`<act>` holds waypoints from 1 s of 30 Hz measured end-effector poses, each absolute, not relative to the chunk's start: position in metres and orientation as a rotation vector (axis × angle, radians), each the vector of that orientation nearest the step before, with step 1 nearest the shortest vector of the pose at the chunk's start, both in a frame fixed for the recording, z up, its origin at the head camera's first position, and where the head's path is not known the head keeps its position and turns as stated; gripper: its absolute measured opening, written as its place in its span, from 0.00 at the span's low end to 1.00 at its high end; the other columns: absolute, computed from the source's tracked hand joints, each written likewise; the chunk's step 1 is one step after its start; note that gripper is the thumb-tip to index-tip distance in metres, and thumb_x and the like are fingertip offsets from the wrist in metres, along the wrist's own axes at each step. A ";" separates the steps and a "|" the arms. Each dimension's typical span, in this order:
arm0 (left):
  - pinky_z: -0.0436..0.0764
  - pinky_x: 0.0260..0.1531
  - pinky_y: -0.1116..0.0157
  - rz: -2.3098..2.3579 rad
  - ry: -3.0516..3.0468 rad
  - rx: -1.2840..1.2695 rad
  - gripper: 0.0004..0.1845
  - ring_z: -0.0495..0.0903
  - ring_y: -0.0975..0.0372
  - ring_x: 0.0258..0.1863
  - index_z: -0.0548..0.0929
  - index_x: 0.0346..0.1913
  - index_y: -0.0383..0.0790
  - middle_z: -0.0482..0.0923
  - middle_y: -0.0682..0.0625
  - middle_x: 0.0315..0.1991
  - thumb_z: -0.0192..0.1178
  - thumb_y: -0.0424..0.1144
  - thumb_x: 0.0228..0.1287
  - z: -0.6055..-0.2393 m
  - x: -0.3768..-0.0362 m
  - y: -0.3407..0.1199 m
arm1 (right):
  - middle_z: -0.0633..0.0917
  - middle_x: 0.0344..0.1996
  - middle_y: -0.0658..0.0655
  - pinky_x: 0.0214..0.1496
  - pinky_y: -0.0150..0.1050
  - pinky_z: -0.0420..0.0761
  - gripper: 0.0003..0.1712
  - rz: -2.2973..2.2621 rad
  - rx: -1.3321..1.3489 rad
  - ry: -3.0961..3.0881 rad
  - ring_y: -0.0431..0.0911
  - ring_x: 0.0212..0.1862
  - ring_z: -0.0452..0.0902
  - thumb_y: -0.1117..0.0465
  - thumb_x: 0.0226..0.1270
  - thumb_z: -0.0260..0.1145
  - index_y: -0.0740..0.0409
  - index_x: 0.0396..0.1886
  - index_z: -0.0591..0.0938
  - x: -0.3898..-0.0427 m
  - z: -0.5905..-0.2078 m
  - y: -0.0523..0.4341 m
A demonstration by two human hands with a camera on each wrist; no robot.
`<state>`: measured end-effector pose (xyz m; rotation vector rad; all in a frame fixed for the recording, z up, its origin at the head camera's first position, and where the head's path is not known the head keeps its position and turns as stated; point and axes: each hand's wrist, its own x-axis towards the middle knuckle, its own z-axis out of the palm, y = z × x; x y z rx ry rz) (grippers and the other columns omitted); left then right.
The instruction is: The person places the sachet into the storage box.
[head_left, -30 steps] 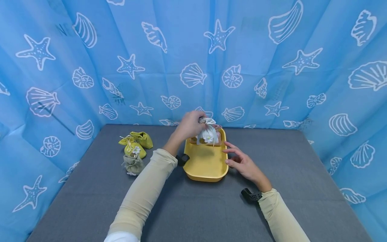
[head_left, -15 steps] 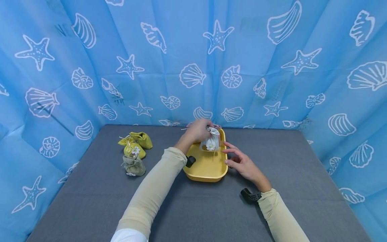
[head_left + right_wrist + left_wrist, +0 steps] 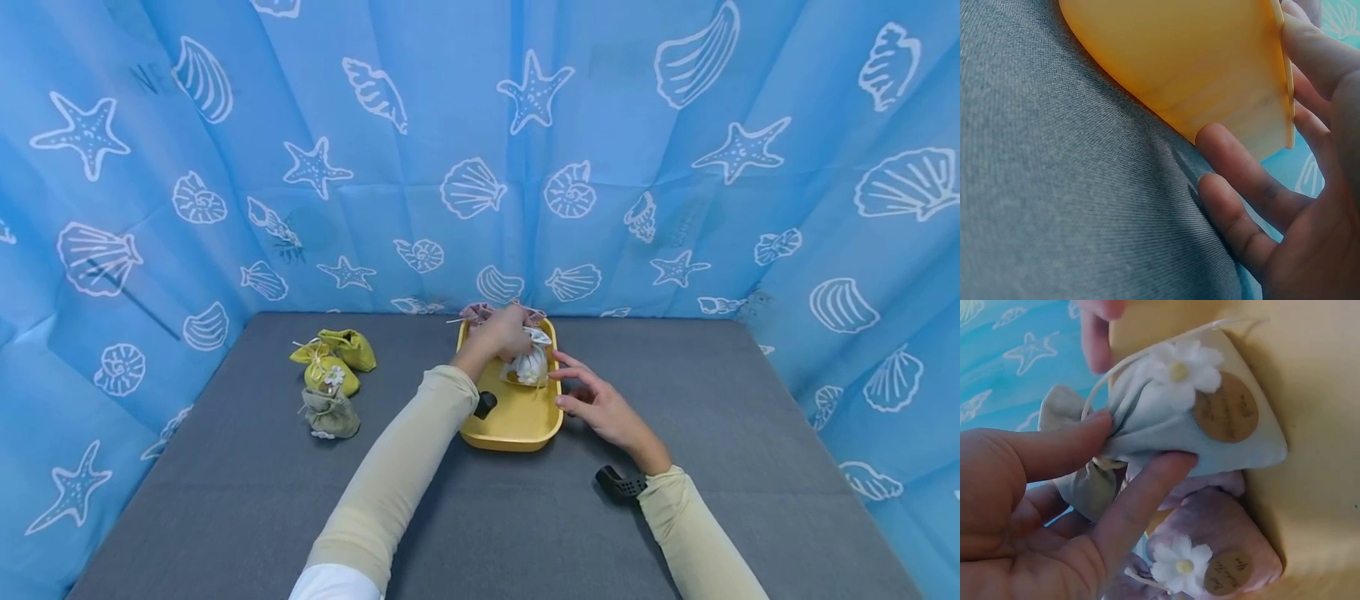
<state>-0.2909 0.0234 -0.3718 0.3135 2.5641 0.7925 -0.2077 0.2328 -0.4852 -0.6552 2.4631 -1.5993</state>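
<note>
left hand (image 3: 501, 333) pinches white pouch (image 3: 1194, 419) over yellow tray (image 3: 510, 417); relaxed right hand (image 3: 600, 404) touches tray's side.

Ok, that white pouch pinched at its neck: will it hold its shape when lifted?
Probably not: the white pouch is soft gathered cloth, creasing where the left hand pinches it. It likely sags and feels light. The glued daisy might snag.

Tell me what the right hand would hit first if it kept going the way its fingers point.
Probably the yellow tray: the right hand points leftward at its right wall, fingers already at the rim in the right wrist view.
</note>
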 end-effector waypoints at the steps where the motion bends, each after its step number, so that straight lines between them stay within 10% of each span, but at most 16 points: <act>1: 0.83 0.27 0.64 0.794 2.562 0.311 0.19 0.75 0.62 0.24 0.79 0.63 0.40 0.80 0.45 0.55 0.62 0.34 0.71 -0.373 -0.291 0.023 | 0.58 0.82 0.52 0.37 0.37 0.80 0.22 -1.597 -0.654 2.461 0.50 0.42 0.79 0.57 0.77 0.63 0.52 0.67 0.76 -0.208 -0.485 0.232; 5: 0.79 0.25 0.68 0.780 2.559 0.304 0.21 0.77 0.61 0.27 0.78 0.65 0.42 0.81 0.46 0.53 0.62 0.35 0.71 -0.373 -0.292 0.022 | 0.58 0.82 0.52 0.37 0.38 0.81 0.21 -1.598 -0.644 2.456 0.51 0.42 0.79 0.58 0.77 0.63 0.52 0.66 0.77 -0.209 -0.484 0.230; 14: 0.82 0.58 0.54 0.725 2.640 0.371 0.20 0.80 0.53 0.59 0.79 0.63 0.46 0.78 0.48 0.64 0.65 0.41 0.71 -0.368 -0.283 0.020 | 0.57 0.82 0.52 0.39 0.37 0.80 0.23 -1.593 -0.627 2.444 0.49 0.42 0.78 0.57 0.77 0.63 0.54 0.68 0.75 -0.206 -0.484 0.230; 19: 0.71 0.67 0.48 0.761 2.759 0.445 0.17 0.79 0.55 0.59 0.81 0.59 0.47 0.81 0.50 0.57 0.65 0.43 0.70 -0.359 -0.273 0.012 | 0.58 0.82 0.53 0.37 0.37 0.80 0.21 -1.603 -0.628 2.455 0.47 0.42 0.78 0.61 0.77 0.62 0.55 0.67 0.76 -0.206 -0.484 0.230; 30: 0.82 0.57 0.52 1.079 2.856 0.384 0.21 0.79 0.50 0.62 0.77 0.66 0.44 0.79 0.45 0.62 0.62 0.41 0.72 -0.346 -0.244 -0.036 | 0.57 0.82 0.55 0.39 0.36 0.80 0.21 -1.614 -0.654 2.465 0.47 0.43 0.78 0.62 0.76 0.63 0.55 0.66 0.76 -0.207 -0.484 0.228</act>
